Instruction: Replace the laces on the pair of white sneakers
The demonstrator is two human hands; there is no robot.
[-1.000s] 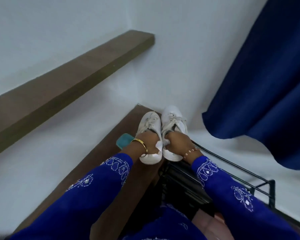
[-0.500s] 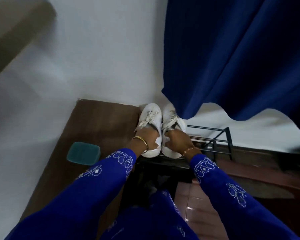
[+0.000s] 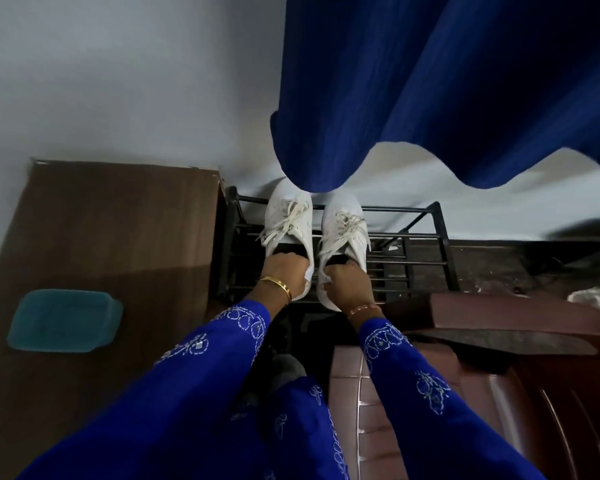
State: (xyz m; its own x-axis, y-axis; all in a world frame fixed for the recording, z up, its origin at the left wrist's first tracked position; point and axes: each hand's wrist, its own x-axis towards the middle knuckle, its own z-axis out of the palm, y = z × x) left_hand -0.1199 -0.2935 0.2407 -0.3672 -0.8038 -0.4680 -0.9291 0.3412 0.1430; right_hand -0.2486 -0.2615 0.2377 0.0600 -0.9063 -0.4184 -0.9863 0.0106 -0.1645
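Observation:
Two white sneakers stand side by side, toes away from me, over a black metal shoe rack (image 3: 440, 233). Both have tied white laces. My left hand (image 3: 284, 271) grips the heel of the left sneaker (image 3: 288, 216), fingers curled into its opening. My right hand (image 3: 347, 280) grips the heel of the right sneaker (image 3: 343, 223) the same way. Whether the shoes rest on the rack bars or are lifted just off them, I cannot tell.
A brown wooden cabinet top (image 3: 111, 220) lies to the left with a teal plastic container (image 3: 65, 320) on it. A dark blue curtain (image 3: 447, 81) hangs just above the sneakers' toes. Reddish-brown furniture (image 3: 499, 341) sits at right. A white wall is behind.
My view has swung down and to the right, so the rack and the cabinet top now show fully. Both hands keep their grip on the sneakers' heels.

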